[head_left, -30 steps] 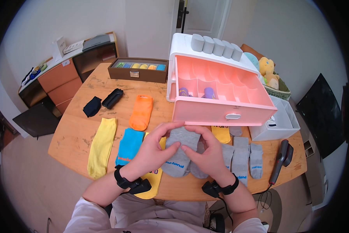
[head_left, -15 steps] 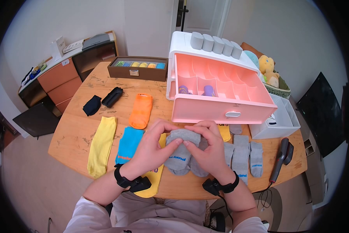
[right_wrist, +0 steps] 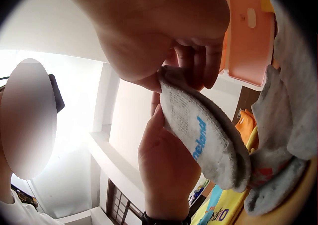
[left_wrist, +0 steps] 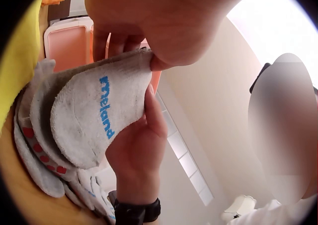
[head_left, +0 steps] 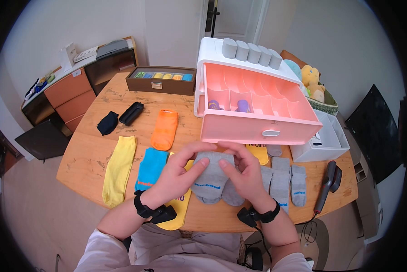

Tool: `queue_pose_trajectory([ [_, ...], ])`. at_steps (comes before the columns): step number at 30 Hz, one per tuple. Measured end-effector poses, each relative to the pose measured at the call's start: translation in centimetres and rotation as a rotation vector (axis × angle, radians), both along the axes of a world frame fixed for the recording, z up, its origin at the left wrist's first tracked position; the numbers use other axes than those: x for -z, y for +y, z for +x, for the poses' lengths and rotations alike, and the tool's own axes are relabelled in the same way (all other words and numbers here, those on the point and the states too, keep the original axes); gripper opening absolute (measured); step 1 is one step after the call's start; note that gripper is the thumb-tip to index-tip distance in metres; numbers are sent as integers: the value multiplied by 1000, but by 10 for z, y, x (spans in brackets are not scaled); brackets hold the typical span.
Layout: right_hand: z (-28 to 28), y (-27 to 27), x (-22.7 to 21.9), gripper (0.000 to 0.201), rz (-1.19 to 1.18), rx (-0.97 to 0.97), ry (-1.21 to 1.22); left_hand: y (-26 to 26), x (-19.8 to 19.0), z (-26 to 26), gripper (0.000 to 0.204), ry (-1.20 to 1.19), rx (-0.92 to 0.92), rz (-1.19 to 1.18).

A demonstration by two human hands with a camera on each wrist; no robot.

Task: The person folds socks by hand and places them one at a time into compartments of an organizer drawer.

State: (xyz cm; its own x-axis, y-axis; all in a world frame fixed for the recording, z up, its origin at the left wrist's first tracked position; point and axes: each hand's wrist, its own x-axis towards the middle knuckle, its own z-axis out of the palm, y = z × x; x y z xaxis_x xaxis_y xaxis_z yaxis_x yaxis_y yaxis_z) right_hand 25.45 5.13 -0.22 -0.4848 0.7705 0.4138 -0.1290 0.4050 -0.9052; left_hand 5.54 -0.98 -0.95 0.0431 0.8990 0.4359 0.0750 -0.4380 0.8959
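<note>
Both hands pinch a pair of grey socks [head_left: 208, 174] with blue lettering by the cuff end, thumbs on the near face and fingers behind. My left hand [head_left: 177, 174] has the left corner, my right hand [head_left: 244, 177] the right corner. From the side, in the left wrist view, the upper sock [left_wrist: 94, 111] shows as layers of cloth with the toe end hanging down. Beneath it lies another grey sock with red dots [left_wrist: 44, 158]. A yellow sock [head_left: 178, 211] is partly hidden under my left wrist.
An open pink drawer [head_left: 258, 124] with dividers holds two purple rolled items [head_left: 243, 106]. Around lie blue [head_left: 151, 167], orange [head_left: 164, 129] and long yellow [head_left: 119, 170] socks, more grey socks [head_left: 298, 186] and a black corded handheld appliance [head_left: 326, 186]. A brown box [head_left: 161, 86] stands behind.
My thumbs have drawn apart along the cuff. The grey socks' top edge, arched and bunched half a second ago, is now spread flatter between both hands.
</note>
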Motion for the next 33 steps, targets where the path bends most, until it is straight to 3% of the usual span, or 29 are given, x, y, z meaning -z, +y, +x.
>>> queue_pose_trajectory([
  [1,0,-2,0,31,-155,-40,75,1,1,-2,33,54,17,31],
  [5,-1,1,3,30,-110,-52,75,0,-1,-4,31,117,52,-12],
  [7,-6,1,0,26,75,4,93,-2,-5,1,35,111,27,-34],
  [15,2,7,1,22,-113,-25,60,-1,-10,6,47,107,-23,-150],
  [16,1,6,1,23,-188,-46,95,0,-9,5,47,98,-33,-172],
  [22,-3,2,1,44,-139,-90,42,4,1,2,40,125,-85,-119],
  [28,0,7,4,48,1,-58,2,4,2,0,31,130,-100,-88],
  [33,1,3,-2,47,-128,-64,34,5,7,-4,30,133,-41,-173],
])
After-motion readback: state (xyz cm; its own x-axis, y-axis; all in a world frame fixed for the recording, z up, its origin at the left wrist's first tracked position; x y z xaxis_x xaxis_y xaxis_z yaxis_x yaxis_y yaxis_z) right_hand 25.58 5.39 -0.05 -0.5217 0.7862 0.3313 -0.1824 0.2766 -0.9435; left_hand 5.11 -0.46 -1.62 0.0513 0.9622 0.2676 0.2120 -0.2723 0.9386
